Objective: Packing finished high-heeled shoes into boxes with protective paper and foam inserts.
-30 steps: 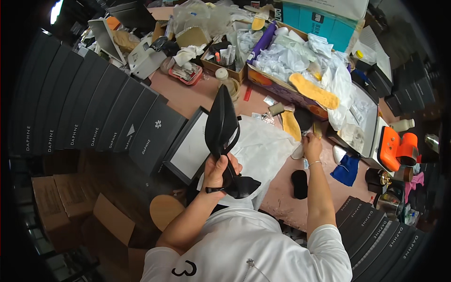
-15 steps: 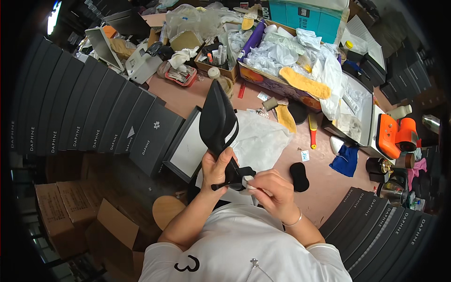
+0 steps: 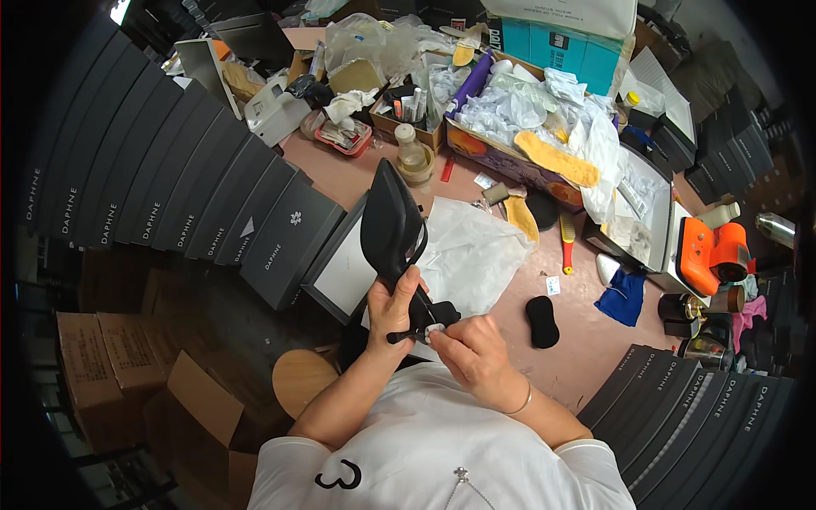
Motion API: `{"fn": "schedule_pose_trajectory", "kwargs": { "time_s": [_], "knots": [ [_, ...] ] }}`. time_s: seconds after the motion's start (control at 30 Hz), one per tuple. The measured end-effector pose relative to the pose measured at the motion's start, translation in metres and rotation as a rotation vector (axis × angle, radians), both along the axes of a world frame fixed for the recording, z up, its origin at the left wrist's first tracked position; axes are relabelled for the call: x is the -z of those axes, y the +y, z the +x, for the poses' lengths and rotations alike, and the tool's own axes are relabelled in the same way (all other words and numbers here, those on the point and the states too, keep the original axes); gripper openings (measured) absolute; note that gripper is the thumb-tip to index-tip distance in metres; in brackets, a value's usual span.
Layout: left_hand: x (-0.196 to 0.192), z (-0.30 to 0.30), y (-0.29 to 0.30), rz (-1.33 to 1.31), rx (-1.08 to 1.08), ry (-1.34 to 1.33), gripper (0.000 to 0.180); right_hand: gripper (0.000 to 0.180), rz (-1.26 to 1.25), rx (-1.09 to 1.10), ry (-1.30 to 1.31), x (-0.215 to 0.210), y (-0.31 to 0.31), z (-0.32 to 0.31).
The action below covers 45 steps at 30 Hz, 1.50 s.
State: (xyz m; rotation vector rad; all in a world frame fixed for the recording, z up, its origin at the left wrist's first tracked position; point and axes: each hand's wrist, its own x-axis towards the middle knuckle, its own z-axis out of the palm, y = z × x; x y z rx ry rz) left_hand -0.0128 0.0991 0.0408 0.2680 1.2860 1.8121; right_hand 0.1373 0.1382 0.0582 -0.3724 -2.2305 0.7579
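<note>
My left hand (image 3: 388, 316) is wrapped round the middle of a black high-heeled shoe (image 3: 391, 221), its thumb laid across it. The pointed toe is aimed away from me and the sole side is turned up toward me. At the heel end, my right hand (image 3: 478, 359) pinches a small white piece (image 3: 433, 330) against the shoe; whether it is cloth, paper or something firmer I cannot tell. Beyond the shoe, white tissue paper (image 3: 476, 251) is spread on the table, beside an open shoebox (image 3: 340, 268).
Dark shoeboxes (image 3: 161, 170) stand in a row at left, with more (image 3: 680, 425) at lower right. On the table (image 3: 586, 340) lie a black pad (image 3: 542, 321), a blue cloth (image 3: 620, 297) and a red-yellow brush (image 3: 567, 240). A carton of plastic wrappings (image 3: 510, 149) stands behind.
My right hand has shifted left with the white piece, closer in against the heel end. The left hand keeps its grip on the shoe. The whole view has moved slightly.
</note>
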Motion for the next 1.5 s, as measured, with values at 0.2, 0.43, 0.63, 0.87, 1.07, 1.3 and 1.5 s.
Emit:
{"fn": "schedule_pose_trajectory", "kwargs": {
  "time_s": [0.2, 0.43, 0.63, 0.87, 1.07, 1.3, 1.5],
  "knots": [
    [0.002, 0.000, -0.007, -0.002, 0.025, 0.024, 0.028, 0.025, -0.034, -0.017, -0.009, -0.001, 0.002, -0.007],
    [0.002, 0.000, -0.007, -0.021, 0.029, 0.042, 0.030, 0.024, -0.037, -0.022, -0.011, -0.002, 0.007, -0.008],
    [0.006, -0.006, -0.006, -0.042, 0.022, 0.117, 0.035, 0.019, -0.155, -0.162, -0.114, 0.002, -0.008, 0.012],
    [-0.008, -0.013, 0.000, 0.030, 0.101, 0.173, 0.041, 0.016, -0.250, 0.299, -0.111, -0.008, 0.056, 0.046],
    [-0.005, -0.006, 0.011, 0.069, 0.156, 0.052, 0.033, 0.019, 0.069, 0.775, -0.115, 0.067, 0.174, 0.090],
    [0.008, 0.004, 0.013, 0.041, 0.061, 0.034, 0.029, 0.051, -0.520, 0.560, -1.077, 0.132, 0.108, 0.153],
    [0.009, -0.001, 0.021, 0.049, 0.081, 0.081, 0.038, 0.048, -0.503, 0.660, -0.324, 0.180, 0.038, 0.141]
  ]
}}
